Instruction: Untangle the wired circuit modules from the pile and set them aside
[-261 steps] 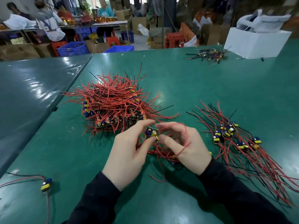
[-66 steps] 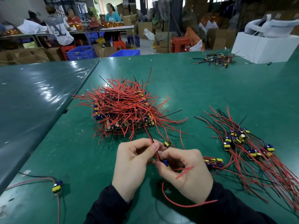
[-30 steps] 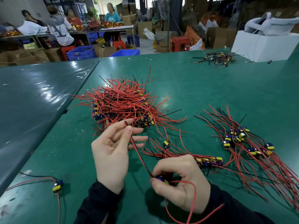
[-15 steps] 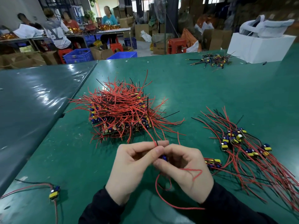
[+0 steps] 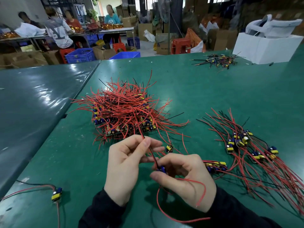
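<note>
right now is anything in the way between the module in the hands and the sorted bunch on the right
Partly. The right hand pinches the module while the left hand holds its wires. A small cluster of modules lies on the green table between them and the sorted bunch, so lift over it.

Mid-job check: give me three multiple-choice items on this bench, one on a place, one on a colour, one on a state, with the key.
1. Where do the sorted modules lie relative to the tangled pile?
A. To its right
B. To its left
C. On top of it

2. What colour is the table?
A. White
B. Green
C. Orange

3. What is the right hand doing?
A. Resting flat and open
B. Pinching a module
C. Lifting the white box

Key: 1 A, they fan out on the right; 2 B, the surface is green; 3 B, its fingers close on the module while the left hand pinches its wire.
</note>
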